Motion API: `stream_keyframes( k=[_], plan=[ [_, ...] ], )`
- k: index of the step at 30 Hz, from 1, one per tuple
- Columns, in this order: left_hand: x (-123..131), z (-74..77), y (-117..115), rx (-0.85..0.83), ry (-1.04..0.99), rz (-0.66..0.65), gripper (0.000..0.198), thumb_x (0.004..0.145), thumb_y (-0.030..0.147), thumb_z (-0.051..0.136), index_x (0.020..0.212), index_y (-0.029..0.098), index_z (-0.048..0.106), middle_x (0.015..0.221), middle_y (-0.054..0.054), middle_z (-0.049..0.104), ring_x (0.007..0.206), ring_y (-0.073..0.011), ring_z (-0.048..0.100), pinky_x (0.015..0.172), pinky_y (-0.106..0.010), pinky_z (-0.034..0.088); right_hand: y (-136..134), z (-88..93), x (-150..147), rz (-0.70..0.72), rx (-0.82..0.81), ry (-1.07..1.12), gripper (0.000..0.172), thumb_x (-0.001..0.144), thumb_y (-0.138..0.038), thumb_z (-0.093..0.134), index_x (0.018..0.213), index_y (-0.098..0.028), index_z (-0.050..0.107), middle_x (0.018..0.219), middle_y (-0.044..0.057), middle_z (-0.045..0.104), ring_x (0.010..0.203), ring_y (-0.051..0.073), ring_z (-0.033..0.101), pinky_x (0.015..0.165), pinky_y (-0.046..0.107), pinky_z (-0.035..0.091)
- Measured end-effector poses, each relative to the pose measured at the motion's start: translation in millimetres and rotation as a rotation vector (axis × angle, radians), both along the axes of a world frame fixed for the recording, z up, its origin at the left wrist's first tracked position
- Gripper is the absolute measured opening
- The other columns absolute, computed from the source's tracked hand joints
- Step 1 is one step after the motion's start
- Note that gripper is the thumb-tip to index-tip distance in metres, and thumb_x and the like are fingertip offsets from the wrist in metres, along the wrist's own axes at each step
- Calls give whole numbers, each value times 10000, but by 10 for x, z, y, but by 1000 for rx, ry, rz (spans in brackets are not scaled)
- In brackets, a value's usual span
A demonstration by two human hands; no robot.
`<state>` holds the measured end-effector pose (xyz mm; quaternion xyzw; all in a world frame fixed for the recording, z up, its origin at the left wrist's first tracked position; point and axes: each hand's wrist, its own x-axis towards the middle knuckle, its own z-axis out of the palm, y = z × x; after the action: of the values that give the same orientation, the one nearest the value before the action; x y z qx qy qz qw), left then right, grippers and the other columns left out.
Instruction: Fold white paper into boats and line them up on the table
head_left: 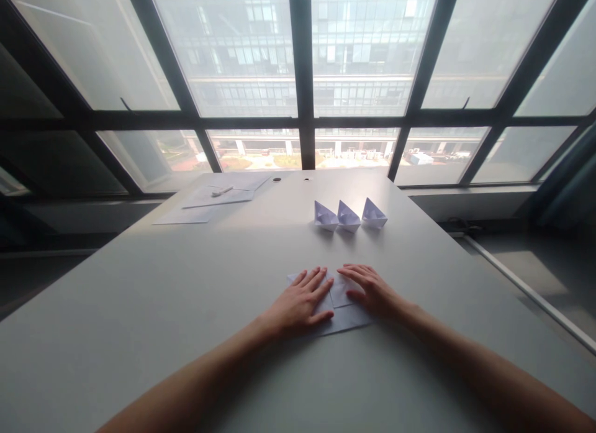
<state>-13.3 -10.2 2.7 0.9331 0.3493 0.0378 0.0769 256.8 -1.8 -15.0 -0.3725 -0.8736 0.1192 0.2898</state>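
Observation:
A partly folded sheet of white paper (347,318) lies flat on the table in front of me, with flaps meeting along a seam near its middle. My left hand (305,301) rests on the paper's left part, palm down and fingers spread. On the right side, my right hand (372,289) touches the paper with its fingers stretched out and its thumb apart. The hands cover much of the sheet's left and right edges. Beyond them stand three folded paper boats (349,217) in a row, the rightmost slightly apart from the other two.
Several white sheets (223,194) lie at the table's far left, with a small white object (222,191) on top. Two small round holes sit near the far edge of the white table (186,296). Dark-framed windows (305,79) rise behind it.

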Motion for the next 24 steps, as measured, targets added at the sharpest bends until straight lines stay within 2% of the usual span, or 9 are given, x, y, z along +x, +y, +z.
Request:
stream_keyframes(
  k=[7, 11, 16, 24],
  plan=[
    [-4, 36, -13, -15, -31, -22, 617, 995, 641, 390, 1559, 412, 289, 1671, -57, 108, 1522, -356, 162, 1216, -553, 185, 26, -33, 34, -22, -7, -55, 522, 906, -246, 677, 1411, -247, 549, 1424, 110, 580, 1326, 293, 519, 1098, 479, 437],
    [3, 38, -11, -15, -29, -22, 633, 994, 640, 395, 1567, 400, 273, 1669, -68, 143, 1518, -360, 182, 1208, -560, 199, 40, -50, 27, 29, 25, -40, 457, 920, -217, 659, 1370, -244, 586, 1388, 100, 616, 1308, 276, 545, 1099, 475, 432],
    [9, 37, -12, -4, -36, -17, 666, 987, 647, 404, 1577, 373, 260, 1662, -75, 181, 1514, -359, 201, 1213, -549, 199, 39, -24, -9, 155, 92, 17, 321, 946, -152, 599, 1228, -279, 681, 1228, 58, 721, 1213, 231, 633, 1052, 429, 471],
    [-3, 50, -15, 8, -50, -32, 572, 989, 620, 442, 1525, 438, 360, 1668, -24, 164, 1511, -367, 207, 1210, -550, 215, 4, 55, -42, 175, 58, 43, 198, 949, -186, 620, 1106, -251, 721, 1147, 60, 750, 1134, 213, 673, 997, 373, 508]
  ],
)
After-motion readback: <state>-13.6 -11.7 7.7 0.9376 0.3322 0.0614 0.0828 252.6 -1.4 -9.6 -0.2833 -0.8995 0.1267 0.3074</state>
